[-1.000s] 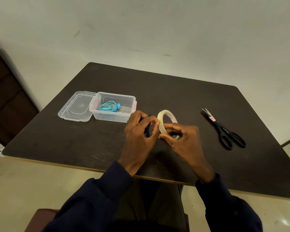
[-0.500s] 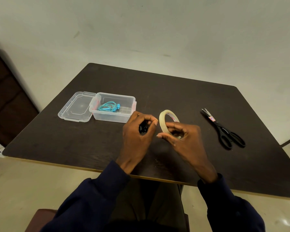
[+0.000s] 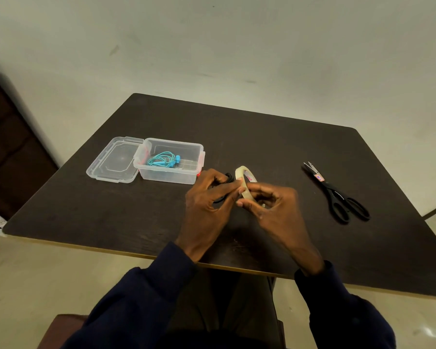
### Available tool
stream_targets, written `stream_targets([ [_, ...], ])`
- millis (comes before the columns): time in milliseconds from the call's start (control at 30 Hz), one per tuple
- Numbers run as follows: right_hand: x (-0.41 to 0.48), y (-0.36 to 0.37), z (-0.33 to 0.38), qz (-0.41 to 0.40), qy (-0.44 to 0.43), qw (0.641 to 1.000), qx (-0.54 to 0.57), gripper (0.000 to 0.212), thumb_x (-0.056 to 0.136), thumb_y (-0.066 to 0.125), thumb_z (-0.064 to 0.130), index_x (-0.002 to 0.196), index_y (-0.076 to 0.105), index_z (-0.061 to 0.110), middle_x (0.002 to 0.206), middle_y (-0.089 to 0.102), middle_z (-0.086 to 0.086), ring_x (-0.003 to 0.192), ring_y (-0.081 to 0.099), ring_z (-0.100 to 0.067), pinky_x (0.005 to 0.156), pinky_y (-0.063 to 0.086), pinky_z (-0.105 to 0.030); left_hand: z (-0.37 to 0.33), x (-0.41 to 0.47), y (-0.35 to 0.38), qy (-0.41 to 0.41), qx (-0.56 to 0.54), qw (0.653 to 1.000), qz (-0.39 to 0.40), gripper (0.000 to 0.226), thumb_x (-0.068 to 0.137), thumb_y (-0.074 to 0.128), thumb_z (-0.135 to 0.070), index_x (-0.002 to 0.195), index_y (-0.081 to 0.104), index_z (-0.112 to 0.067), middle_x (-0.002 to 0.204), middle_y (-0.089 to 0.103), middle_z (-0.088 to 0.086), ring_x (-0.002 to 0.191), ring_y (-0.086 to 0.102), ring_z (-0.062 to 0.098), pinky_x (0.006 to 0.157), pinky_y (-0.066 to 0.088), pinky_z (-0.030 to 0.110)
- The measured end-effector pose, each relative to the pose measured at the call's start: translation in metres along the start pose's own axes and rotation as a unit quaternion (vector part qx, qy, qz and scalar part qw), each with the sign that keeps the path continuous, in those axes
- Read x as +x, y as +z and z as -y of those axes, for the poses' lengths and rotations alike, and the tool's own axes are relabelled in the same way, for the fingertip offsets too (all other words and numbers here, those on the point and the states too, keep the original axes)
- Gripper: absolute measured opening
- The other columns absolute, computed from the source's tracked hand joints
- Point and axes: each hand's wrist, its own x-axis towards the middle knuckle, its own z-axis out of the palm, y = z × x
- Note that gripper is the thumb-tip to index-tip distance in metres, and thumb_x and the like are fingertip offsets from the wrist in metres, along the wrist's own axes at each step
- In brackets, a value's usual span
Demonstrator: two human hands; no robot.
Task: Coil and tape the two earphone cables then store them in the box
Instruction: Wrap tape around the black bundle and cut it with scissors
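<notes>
A coiled teal earphone cable (image 3: 163, 159) lies inside the clear plastic box (image 3: 171, 173) at the left of the table. Over the table's middle, my left hand (image 3: 209, 205) grips a coiled black earphone cable (image 3: 227, 178), mostly hidden by the fingers. My right hand (image 3: 275, 210) holds a roll of clear tape (image 3: 244, 181) upright, fingers curled through and round it. The fingertips of both hands meet at the roll's near edge.
The box's clear lid (image 3: 112, 162) lies open flat to its left. Black scissors (image 3: 337, 195) rest on the dark table (image 3: 262, 137) to the right. A pale wall stands behind; a dark wooden piece (image 3: 8, 137) is at far left.
My hands parted slightly half a second ago, then came together again at the tape roll. Box and scissors stayed where they were.
</notes>
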Motion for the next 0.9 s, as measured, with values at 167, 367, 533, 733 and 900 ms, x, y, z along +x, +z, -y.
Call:
stream_targets([
  [167, 0.001, 0.002, -0.007, -0.006, 0.012, 1.000, -0.011, 0.028, 0.083, 0.080, 0.013, 0.110, 0.076, 0.020, 0.105, 0.075, 0.012, 0.098, 0.070, -0.001, 0.092, 0.057, -0.028, -0.001, 0.001, 0.000, -0.012, -0.015, 1.000, -0.020, 0.022, 0.086, 0.075, -0.025, 0.105, 0.075, -0.015, 0.094, 0.069, 0.007, 0.087, 0.059, 0.006, 0.080, 0.050, 0.012],
  [367, -0.001, 0.002, -0.011, -0.009, 0.052, 0.996, 0.065, 0.017, 0.090, 0.073, 0.008, 0.098, 0.072, 0.023, 0.084, 0.075, 0.004, 0.087, 0.072, -0.014, 0.088, 0.056, -0.038, -0.020, 0.013, -0.009, -0.395, -0.236, 0.887, -0.022, 0.023, 0.082, 0.077, -0.042, 0.090, 0.080, -0.020, 0.084, 0.077, 0.001, 0.084, 0.071, 0.010, 0.080, 0.059, 0.027],
  [533, -0.006, -0.001, -0.008, 0.030, 0.066, 0.987, 0.143, 0.012, 0.094, 0.066, 0.006, 0.101, 0.073, 0.013, 0.089, 0.074, -0.003, 0.083, 0.069, -0.011, 0.076, 0.053, -0.023, -0.012, 0.031, -0.016, -0.576, -0.440, 0.688, 0.029, 0.047, 0.070, 0.085, -0.028, 0.107, 0.075, -0.001, 0.087, 0.072, 0.010, 0.078, 0.067, 0.016, 0.076, 0.058, 0.032],
  [733, 0.001, -0.003, -0.006, 0.029, 0.064, 0.986, 0.152, 0.028, 0.095, 0.047, 0.011, 0.084, 0.072, 0.005, 0.065, 0.061, 0.018, 0.065, 0.051, -0.002, 0.066, 0.040, -0.025, -0.017, 0.038, -0.021, -0.615, -0.516, 0.590, 0.085, 0.042, 0.071, 0.081, -0.011, 0.111, 0.070, -0.001, 0.087, 0.071, 0.010, 0.076, 0.064, 0.014, 0.087, 0.056, 0.035],
  [900, 0.003, 0.000, -0.006, 0.019, 0.068, 0.987, 0.147, 0.030, 0.093, 0.046, 0.011, 0.075, 0.069, 0.004, 0.059, 0.058, 0.021, 0.061, 0.051, 0.002, 0.063, 0.040, -0.017, -0.019, 0.040, -0.021, -0.620, -0.538, 0.564, 0.087, 0.033, 0.073, 0.081, -0.013, 0.103, 0.072, -0.002, 0.086, 0.070, 0.009, 0.075, 0.063, 0.014, 0.092, 0.053, 0.035],
])
